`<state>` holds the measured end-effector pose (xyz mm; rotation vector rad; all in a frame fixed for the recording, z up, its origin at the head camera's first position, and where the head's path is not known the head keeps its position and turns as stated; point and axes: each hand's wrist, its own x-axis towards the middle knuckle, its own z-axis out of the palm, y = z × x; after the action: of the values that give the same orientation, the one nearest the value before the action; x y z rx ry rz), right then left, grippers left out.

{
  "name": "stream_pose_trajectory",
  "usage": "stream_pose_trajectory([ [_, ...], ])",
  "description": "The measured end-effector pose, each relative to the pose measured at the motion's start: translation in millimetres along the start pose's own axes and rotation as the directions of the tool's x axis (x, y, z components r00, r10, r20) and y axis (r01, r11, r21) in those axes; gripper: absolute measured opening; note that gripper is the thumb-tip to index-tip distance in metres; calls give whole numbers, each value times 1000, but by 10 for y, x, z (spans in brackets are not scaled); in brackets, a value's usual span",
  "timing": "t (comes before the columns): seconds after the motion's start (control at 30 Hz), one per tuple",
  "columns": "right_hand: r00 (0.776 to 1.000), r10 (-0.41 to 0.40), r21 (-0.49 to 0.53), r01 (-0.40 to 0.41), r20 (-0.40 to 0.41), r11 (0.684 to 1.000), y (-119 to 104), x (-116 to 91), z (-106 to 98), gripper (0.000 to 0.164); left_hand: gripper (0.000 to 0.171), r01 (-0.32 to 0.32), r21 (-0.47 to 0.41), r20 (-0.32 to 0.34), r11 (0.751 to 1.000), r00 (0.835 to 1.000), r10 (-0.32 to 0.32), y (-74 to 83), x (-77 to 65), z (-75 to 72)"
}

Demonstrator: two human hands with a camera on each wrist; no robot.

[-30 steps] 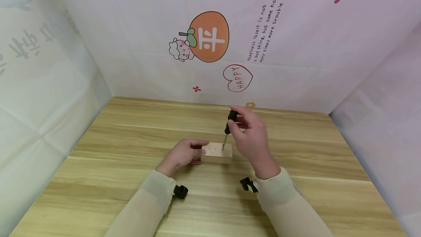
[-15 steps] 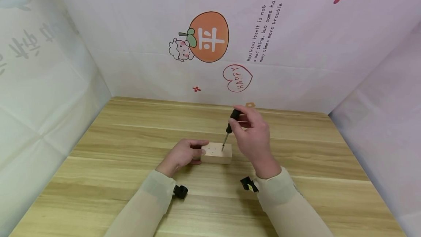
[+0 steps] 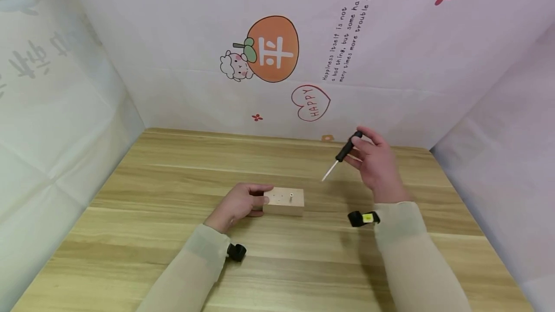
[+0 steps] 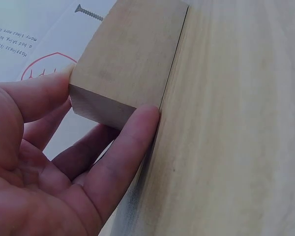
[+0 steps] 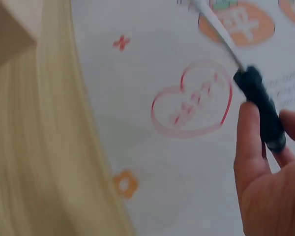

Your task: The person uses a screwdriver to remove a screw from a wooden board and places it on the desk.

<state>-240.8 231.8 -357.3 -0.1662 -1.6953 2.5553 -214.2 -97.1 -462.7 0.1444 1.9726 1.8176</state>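
My left hand (image 3: 237, 204) grips the left end of a pale wooden block (image 3: 284, 209) lying on the table, thumb and fingers on its sides. Near the right end of the block's top stands a screw (image 3: 291, 198). In the left wrist view that screw (image 4: 88, 13) juts out of the block, its threads showing. Several small dark holes or marks dot the top to the left of it. Up and to the right, my right hand (image 3: 376, 162) holds a black-handled screwdriver (image 3: 348, 148) by its handle, its metal shaft slanting down-left, apart from screw and block.
The wood-grain table (image 3: 173, 254) ends at a white printed cloth (image 3: 195, 100) at the back, close behind the right hand. More cloth hangs at both sides. A small black camera (image 3: 236, 253) sits at the left wrist, and another black camera (image 3: 356, 219) at the right.
The screwdriver has come off the screw and moved up and right with my right hand, leaving the screw standing in the block. My left hand still grips the block in the same place.
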Motion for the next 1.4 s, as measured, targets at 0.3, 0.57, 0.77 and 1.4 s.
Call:
stream_pose_trajectory([
  [0.3, 923, 349, -19, -351, 159, 936, 29, 273, -1020, 25, 36, 7, 3, -3, 1000, 1000, -7, 20, -16, -35],
  [0.57, 873, 464, -315, -403, 150, 859, 15, 161, -1685, 27, 36, 11, 1, -6, 1000, 1000, -11, 17, -8, -32],
  [0.77, 832, 541, -455, -439, 119, 775, 78, 97, -1948, 27, 36, 7, -9, -9, 1000, 1000, -7, -14, 7, -39],
  [1.4, 897, 441, -780, -299, -32, 550, 120, -23, -1698, 60, 37, 13, -16, -8, 1000, 1000, -14, -7, 2, -5],
])
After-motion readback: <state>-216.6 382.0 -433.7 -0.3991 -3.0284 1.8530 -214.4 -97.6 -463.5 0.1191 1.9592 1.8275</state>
